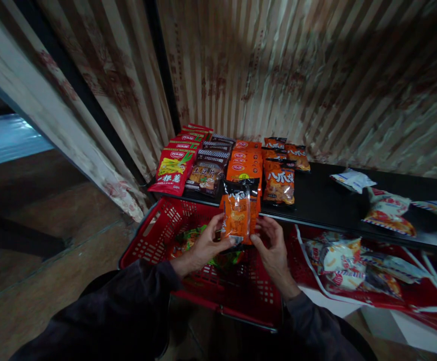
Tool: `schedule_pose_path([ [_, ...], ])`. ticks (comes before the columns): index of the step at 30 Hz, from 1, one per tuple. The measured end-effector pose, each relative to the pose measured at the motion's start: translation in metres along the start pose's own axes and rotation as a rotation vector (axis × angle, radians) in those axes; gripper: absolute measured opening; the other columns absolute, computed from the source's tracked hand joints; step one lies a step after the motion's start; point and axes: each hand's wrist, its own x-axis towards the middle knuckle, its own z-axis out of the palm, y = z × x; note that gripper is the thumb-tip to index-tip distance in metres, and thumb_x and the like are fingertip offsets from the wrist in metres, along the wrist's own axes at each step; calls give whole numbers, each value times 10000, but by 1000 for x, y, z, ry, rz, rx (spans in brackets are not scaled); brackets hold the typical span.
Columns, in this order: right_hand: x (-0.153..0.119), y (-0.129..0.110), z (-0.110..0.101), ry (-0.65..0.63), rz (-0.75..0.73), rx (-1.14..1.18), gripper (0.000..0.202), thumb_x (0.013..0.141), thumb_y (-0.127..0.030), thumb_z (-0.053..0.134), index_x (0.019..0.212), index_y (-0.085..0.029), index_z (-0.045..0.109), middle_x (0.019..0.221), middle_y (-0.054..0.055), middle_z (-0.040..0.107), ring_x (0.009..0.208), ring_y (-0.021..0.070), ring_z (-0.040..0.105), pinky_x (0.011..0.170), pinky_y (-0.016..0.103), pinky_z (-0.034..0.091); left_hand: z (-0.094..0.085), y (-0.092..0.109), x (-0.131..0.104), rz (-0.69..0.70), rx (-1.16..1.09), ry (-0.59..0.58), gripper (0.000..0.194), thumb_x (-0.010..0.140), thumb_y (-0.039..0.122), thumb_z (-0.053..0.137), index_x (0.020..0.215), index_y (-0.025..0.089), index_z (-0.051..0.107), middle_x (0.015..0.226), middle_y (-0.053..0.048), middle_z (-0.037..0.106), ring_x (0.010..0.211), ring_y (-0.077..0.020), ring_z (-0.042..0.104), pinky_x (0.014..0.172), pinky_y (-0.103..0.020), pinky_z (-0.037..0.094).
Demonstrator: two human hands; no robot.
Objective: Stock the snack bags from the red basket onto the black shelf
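Both hands hold an orange snack packet (236, 213) upright above the red basket, at the shelf's front edge. My left hand (207, 243) grips its lower left side, fingers closed on it. The fingers of my right hand (273, 245) are bent round the right side, thumb against the lower edge. Behind it stands a row of orange packets (244, 160). Brown packets (205, 173) and red packets (175, 168) lie in rows to the left, and more orange packets (279, 183) with dark ends to the right.
Under the shelf edge is a red basket (139, 245) with green packets (194, 235) inside. At right, a second red basket (318, 281) holds several white packets (342, 263). Loose packets (389, 210) lie on the black shelf (316, 200). A pleated curtain (241, 65) hangs behind.
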Motion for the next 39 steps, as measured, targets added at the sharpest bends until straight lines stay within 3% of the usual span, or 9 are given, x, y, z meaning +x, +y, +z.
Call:
schedule_pose_path([
  [6,-3,-6,-3,-8,-225,-338,268,796,-296,724,1062,-299,691,1153,66,651,1123,255,579,1005,462,461,9,-4,-9,90,263,57,748,761,315,740,1395,197,361,1320,-140,579,1227,-267,554,1043,-415,448],
  [11,-16,-11,-2,-137,-53,-173,363,858,-404,649,1207,-304,662,1231,64,684,1161,277,613,1058,463,449,13,9,-29,219,561,-8,849,780,373,720,1486,178,291,1320,-162,587,1170,-287,585,1008,-424,468],
  [17,-23,-14,-9,-309,212,173,564,807,-640,625,1227,-264,661,1250,82,690,1242,323,579,1051,462,464,10,7,-36,378,736,-144,631,899,327,549,1491,195,375,923,-61,701,812,-199,661,806,-333,522],
  [20,-22,-17,-5,-417,311,259,585,765,-574,715,1260,-277,626,1275,80,676,1217,302,602,1041,436,475,10,2,-35,378,775,-160,547,917,292,513,1454,209,454,880,-58,729,802,-204,673,837,-340,512],
  [25,-20,-16,0,-358,534,390,545,748,-475,758,1248,-320,607,1232,52,701,1092,266,681,969,427,536,6,5,-33,362,648,-88,426,931,286,501,1340,202,582,778,-42,718,656,-163,626,772,-305,508],
  [29,-15,-12,-4,-359,644,445,487,715,-500,758,1158,-327,657,1101,36,750,1028,271,710,888,419,582,-4,13,-16,341,487,293,308,908,359,568,1161,206,653,818,-30,676,719,-149,608,743,-274,489],
  [31,-13,-12,-5,-404,665,439,478,700,-522,755,1125,-318,678,1033,41,765,1021,279,713,873,421,589,-10,16,-4,268,343,401,344,867,413,633,1138,202,639,878,-28,666,812,-158,616,791,-278,492],
  [35,-10,-15,-1,-500,684,429,466,690,-534,759,1093,-308,698,981,47,773,1010,279,717,863,412,594,-16,12,11,35,41,238,451,785,503,716,1106,191,660,1056,-70,697,991,-209,638,918,-347,494],
  [39,-12,-16,5,-533,683,422,470,702,-540,750,1098,-293,705,982,62,775,1010,283,718,866,418,592,-9,3,8,-150,-155,122,470,723,495,782,1077,203,680,1046,-66,727,1002,-226,666,932,-366,506],
])
